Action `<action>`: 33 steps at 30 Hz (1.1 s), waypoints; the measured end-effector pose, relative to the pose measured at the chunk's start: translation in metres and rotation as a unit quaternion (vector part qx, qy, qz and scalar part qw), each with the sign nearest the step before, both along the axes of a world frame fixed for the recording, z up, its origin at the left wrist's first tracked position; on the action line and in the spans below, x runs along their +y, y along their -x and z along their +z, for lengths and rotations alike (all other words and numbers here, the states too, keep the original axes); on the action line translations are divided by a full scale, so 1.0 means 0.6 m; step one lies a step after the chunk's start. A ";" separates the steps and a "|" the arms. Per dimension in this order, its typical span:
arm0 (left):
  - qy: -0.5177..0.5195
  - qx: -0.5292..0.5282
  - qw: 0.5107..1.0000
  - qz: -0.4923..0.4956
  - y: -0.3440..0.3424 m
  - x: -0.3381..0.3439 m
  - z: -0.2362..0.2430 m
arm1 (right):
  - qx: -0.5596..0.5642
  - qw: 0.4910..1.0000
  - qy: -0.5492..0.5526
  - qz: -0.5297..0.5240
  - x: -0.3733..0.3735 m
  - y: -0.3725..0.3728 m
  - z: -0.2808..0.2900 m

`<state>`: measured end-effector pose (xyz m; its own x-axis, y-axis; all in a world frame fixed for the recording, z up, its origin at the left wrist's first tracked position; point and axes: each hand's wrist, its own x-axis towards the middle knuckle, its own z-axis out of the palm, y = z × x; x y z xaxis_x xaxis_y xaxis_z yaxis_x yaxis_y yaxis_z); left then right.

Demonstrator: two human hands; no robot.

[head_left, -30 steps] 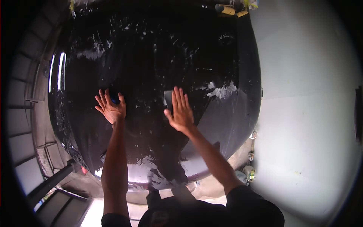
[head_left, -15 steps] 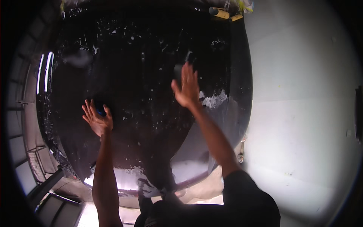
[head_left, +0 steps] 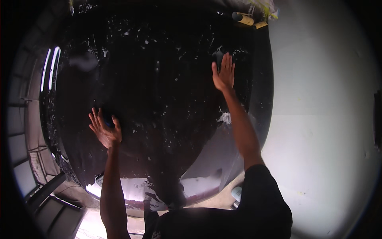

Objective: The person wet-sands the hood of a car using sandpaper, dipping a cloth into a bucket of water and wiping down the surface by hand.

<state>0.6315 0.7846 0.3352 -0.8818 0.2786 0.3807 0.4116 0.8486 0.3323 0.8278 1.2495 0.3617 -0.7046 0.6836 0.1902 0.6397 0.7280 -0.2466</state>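
Note:
A large, dark, glossy curved panel (head_left: pixel 159 99), like a car's bonnet, spreads before me, wet with drops and whitish streaks. On its left part lies my left hand (head_left: pixel 106 130), fingers spread. A small dark blue shape (head_left: pixel 108 119) shows between its thumb and fingers; whether it is held is unclear. Farther off and to the right, my right hand (head_left: pixel 224 75) lies flat on the panel with fingers stretched out and thumb apart. A dark grey patch (head_left: pixel 219 58) shows between thumb and fingers, perhaps a sheet or pad partly under the hand.
At the far right corner lie a tan-and-dark cylinder (head_left: pixel 243 18) and a smaller tan piece (head_left: pixel 260 25). Pale floor (head_left: pixel 318 119) stretches along the right. Window-like panels (head_left: pixel 19 149) line the left. A whitish reflection (head_left: pixel 203 181) glares on the panel's near edge.
My right hand has slid farther away and to the right across the panel, the grey patch moving along with it. My left hand keeps almost the same place. The view has shifted slightly.

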 end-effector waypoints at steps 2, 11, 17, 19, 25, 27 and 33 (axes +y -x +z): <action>0.008 -0.002 1.000 0.000 0.000 -0.001 0.000 | -0.002 1.000 0.006 0.002 -0.011 -0.008 0.000; 0.011 -0.001 1.000 -0.003 0.003 0.001 -0.006 | -0.001 0.999 -0.018 0.026 0.011 -0.126 -0.005; 0.008 0.007 1.000 -0.014 0.001 0.002 -0.002 | -0.041 0.999 -0.002 0.005 -0.031 -0.188 -0.017; 0.012 0.012 1.000 -0.008 0.002 0.000 -0.004 | -0.106 0.994 0.005 0.018 -0.099 -0.257 -0.019; 0.006 0.024 1.000 -0.014 0.005 -0.005 -0.010 | -0.027 0.998 0.004 -0.049 0.116 -0.125 0.030; -0.002 0.023 0.999 -0.023 0.006 -0.004 -0.011 | -0.035 0.999 -0.004 -0.041 0.104 -0.147 0.017; -0.002 0.016 1.000 -0.007 0.009 -0.002 -0.013 | -0.081 0.995 -0.046 0.030 0.009 -0.281 -0.032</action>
<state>0.6262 0.7837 0.3272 -0.8655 0.2889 0.4093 0.4332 0.8418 0.3219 0.9966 1.2549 0.3424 -0.7703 0.6244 0.1296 0.6204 0.7807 -0.0741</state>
